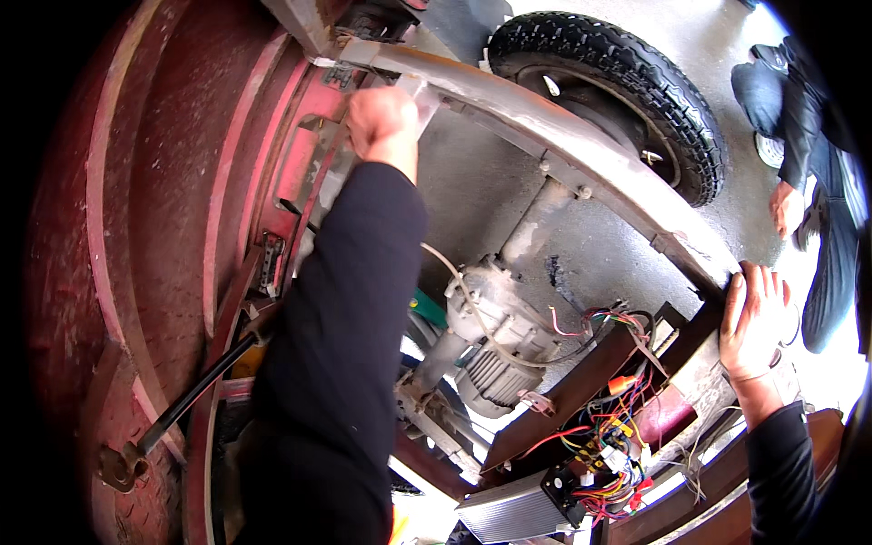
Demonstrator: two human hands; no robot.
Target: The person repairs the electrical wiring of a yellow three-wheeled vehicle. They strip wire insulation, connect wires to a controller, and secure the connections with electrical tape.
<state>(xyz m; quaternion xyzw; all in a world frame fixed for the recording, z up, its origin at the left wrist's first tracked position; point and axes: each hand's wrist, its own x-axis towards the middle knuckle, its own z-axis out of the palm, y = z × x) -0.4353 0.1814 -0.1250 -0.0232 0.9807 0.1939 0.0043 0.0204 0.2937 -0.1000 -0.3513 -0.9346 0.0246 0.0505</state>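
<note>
My left hand (381,123) is closed in a fist by the far corner of the metal frame (627,182), beside the red panel. Whatever its fingers hold, if anything, is hidden behind the knuckles. On the frame's right end rests my right hand (758,320), flat with fingers stretched out. Between my arms lies an axle with a grey finned motor (495,377), a pale cable looped over it. Below my right hand are tangled coloured wires (622,454) and a silver finned controller box (513,507).
Beyond the frame is a black knobbly tyre (609,91) on its wheel. A person (822,173) crouches at the right, one hand hanging low. The left side holds a red ribbed metal body (163,182), with a black bar (195,395) slanting across it.
</note>
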